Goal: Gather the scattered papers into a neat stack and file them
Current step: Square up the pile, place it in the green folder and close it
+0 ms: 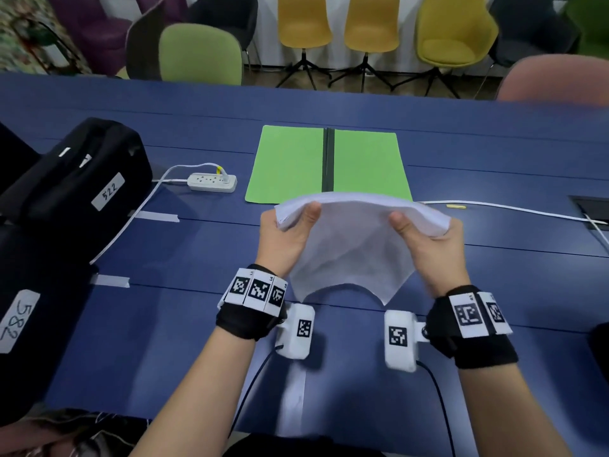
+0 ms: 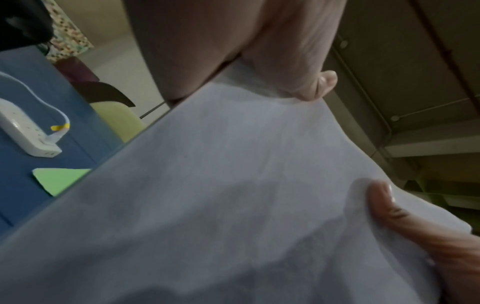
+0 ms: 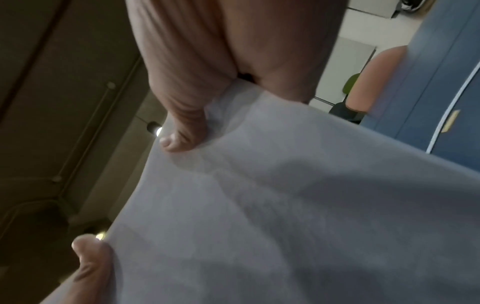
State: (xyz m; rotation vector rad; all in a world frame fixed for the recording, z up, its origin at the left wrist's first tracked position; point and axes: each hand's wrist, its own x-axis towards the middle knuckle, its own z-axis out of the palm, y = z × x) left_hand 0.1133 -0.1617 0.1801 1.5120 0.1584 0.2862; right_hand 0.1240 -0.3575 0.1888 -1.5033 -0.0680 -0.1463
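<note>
A stack of white papers (image 1: 356, 245) is lifted off the blue table (image 1: 164, 324), bowed upward, its lower edge hanging toward me. My left hand (image 1: 290, 232) grips its left end, thumb on the near face. My right hand (image 1: 425, 235) grips the right end the same way. Beyond the papers an open green folder (image 1: 290, 163) lies flat on the table, a dark spine down its middle. In the left wrist view the papers (image 2: 221, 195) fill the frame, with my left thumb (image 2: 293, 51) on them and the other hand's thumb lower right. The right wrist view shows the papers (image 3: 285, 205) under my right thumb (image 3: 182, 123).
A white power strip (image 1: 212, 182) with its cable lies left of the folder. Black bags with number labels (image 1: 75, 183) stand at the table's left. A white cable (image 1: 514, 209) runs along the right. Chairs (image 1: 201, 54) line the far edge.
</note>
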